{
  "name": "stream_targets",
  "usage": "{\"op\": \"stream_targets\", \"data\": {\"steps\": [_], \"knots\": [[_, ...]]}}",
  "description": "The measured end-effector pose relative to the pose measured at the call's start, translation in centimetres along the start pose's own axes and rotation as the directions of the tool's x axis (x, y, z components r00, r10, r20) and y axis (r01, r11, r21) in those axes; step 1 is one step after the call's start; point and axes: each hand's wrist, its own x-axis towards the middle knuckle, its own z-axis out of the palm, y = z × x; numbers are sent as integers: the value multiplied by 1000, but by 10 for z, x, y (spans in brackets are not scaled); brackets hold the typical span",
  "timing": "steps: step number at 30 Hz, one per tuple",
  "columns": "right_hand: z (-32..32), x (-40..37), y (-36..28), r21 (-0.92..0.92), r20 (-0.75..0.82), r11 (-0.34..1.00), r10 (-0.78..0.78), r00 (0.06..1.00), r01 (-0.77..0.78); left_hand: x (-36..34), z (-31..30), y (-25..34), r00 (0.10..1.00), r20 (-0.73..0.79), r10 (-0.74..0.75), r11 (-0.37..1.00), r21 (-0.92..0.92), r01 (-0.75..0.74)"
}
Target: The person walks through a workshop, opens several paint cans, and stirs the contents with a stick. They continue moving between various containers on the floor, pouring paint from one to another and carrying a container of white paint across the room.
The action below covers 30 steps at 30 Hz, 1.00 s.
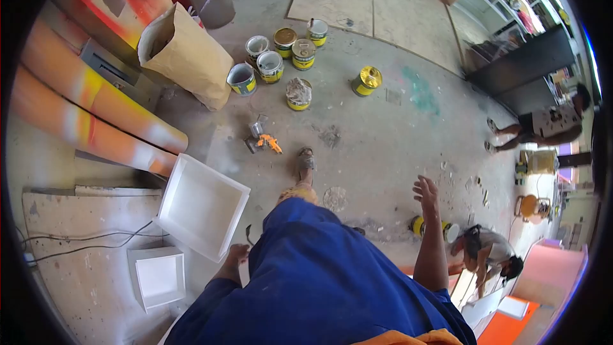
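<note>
White tray [201, 204] beside left hand [236, 255]

Bright, even daylight fills the scene, with soft shadows. Strong fisheye bending curves the edges inside a black vignette. Focus stays sharp throughout.

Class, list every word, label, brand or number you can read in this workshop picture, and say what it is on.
No text here can be read.
The paint tins have yellow label bands, but the print is too small and blurred.
The paper sack shows no print.
The white tray is blank.
</note>
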Motion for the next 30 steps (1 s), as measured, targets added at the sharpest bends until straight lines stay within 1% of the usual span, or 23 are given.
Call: {"op": "stream_targets", "data": {"steps": [1, 2, 3, 4, 5, 6, 7, 8, 9, 10, 13, 15, 16, 17, 19, 21, 22, 23, 25, 26, 27, 29, 30], "knots": [[2, 21, -2, -27, -7, 998, 52, 999, -52, 16, -2, 29, 1000, 9, -8, 1000, 25, 7], [5, 43, 0, -56, -17, 993, 102, 995, -103, 40, -6, 65, 996, 14, 87, 985, 151, -88], [8, 68, 14, -82, -8, 977, 196, 981, -196, 74, -16, 106, 965, 16, 263, 896, 367, -251], [10, 96, 35, -107, 28, 936, 339, 940, -335, 106, -24, 150, 883, 7, 470, 716, 583, -385], [21, 98, 21, -224, 117, 922, 347, 931, -316, 116, -31, 198, 837, -81, 541, 723, 552, -415], [29, 110, 17, -332, 221, 897, 374, 901, -291, 69, -39, 279, 669, -262, 696, 709, 403, -579], [38, 126, 8, -410, 298, 876, 390, 871, -252, 21, -46, 363, 752, -396, 527, 785, -113, -609], [47, 146, -6, -479, 369, 854, 404, 837, -202, 25, -53, 409, 744, -396, 538, 740, -200, -642], [54, 163, -19, -543, 434, 826, 428, 793, -149, 4, -57, 460, 731, -372, 572, 697, -251, -672], [66, 188, -36, -545, 411, 822, 431, 803, -163, -13, -63, 507, 711, -356, 606, 646, -302, -701], [103, 297, -57, -533, 458, 840, 390, 799, -104, 20, -73, 588, 733, -351, 582, 684, -277, -675], [153, 381, -85, -548, 496, 835, 370, 785, -47, 69, -71, 625, 723, -373, 581, 672, -280, -685], [182, 429, -80, -541, 597, 804, 159, 787, 248, 99, -69, 644, 718, -381, 582, 668, -279, -690], [212, 469, -68, -494, 696, 703, -32, 717, 511, 129, -63, 658, 750, -369, 548, 709, -270, -651], [295, 531, -66, -462, 635, 806, 8, 773, 371, 204, -59, 693, 801, -344, 489, 781, -236, -578], [383, 580, -78, -487, 616, 866, 252, 747, 110, 269, -55, 735, 834, -267, 483, 850, -86, -519], [419, 608, -41, -427, 605, 903, 331, 724, -56, 304, -51, 756, 848, -229, 477, 870, -13, -493], [449, 626, 0, -362, 595, 904, 412, 690, -228, 340, -45, 770, 873, -201, 444, 887, -36, -460], [504, 639, 29, -337, 460, 790, 613, 642, -512, 409, -32, 777, 918, -144, 369, 920, -88, -383], [527, 646, 36, -303, 393, 717, 694, 602, -628, 454, -25, 763, 915, -139, 379, 918, -67, -391], [545, 652, 49, -194, 480, 714, 667, 570, -672, 474, -22, 765, 941, -91, 326, 927, -164, -337], [567, 652, 63, 14, 631, 658, 579, 517, -753, 492, -13, 764, 977, 22, 212, 917, -350, -191], [572, 649, 43, -21, 593, 610, 645, 482, -792, 496, -10, 762, 967, 1, 254, 875, -427, -229]]}}
